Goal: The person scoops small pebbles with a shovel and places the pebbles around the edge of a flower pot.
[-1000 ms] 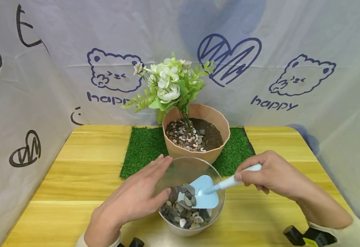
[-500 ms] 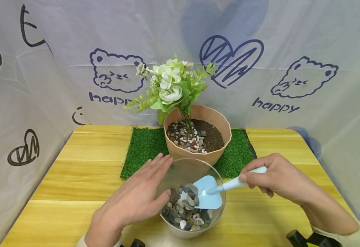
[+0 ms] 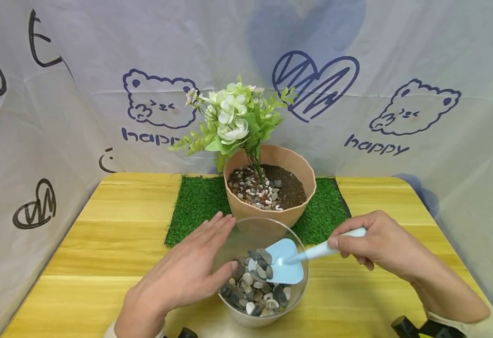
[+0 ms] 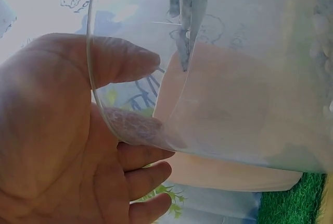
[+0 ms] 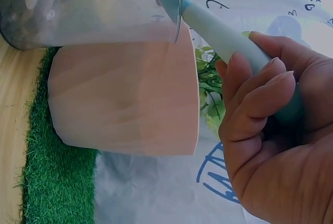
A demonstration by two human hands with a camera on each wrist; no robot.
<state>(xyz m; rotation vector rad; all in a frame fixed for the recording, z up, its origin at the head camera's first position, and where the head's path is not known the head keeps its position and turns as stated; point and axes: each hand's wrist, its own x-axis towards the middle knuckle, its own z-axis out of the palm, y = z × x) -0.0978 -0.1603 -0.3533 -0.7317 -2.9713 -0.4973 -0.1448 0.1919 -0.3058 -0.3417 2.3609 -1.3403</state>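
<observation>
Left hand (image 3: 179, 277) lay flat with straight fingers against the clear bowl (image 3: 234, 310), steadying it | right hand (image 3: 377, 244) gripped the blue trowel (image 3: 286, 267) handle, blade dipped into the pebbles (image 3: 252, 293) | bowl stood on the surface (image 3: 115, 234) just before the flower pot (image 3: 269, 188), keeping the reach short | pot sat on a grass mat (image 3: 191, 202)

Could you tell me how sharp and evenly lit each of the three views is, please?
Head view: sharp, evenly lit, table edges bowed. Left wrist view: hazy, left hand seen through the clear plastic bowl. Right wrist view: bowl blurred, right hand fairly sharp.
</observation>
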